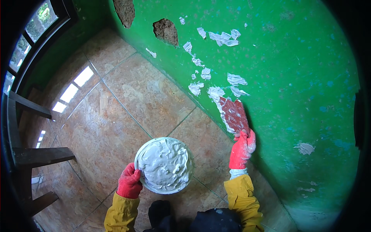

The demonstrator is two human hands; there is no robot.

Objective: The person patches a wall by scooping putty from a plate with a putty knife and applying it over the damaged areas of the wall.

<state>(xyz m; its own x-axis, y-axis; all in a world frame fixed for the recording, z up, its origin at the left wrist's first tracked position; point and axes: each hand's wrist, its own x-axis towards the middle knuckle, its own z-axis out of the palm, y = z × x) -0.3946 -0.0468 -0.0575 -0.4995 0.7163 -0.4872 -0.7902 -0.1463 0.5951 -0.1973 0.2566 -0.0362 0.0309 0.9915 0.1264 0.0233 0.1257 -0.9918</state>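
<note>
My left hand [130, 181], in a red glove, grips the left rim of a round white tub [186, 186] and holds it over the floor. Thick white filler [164, 164] with a ridged surface fills the tub to near its rim. My right hand [242, 150], in a red glove dusted white, is closed on a flat reddish filling knife [235, 116]. The knife lies against the green wall [293, 85], with white paste along its left edge. Just above it are fresh white patches [216, 93] on the wall.
Two broken holes [166, 31] in the wall show rough brown material. More white patches [224, 38] dot the wall above, and one [305, 148] lies right of my hand. A dark wooden chair or frame [42, 156] stands at left on brown floor tiles [127, 96], below a window [38, 23].
</note>
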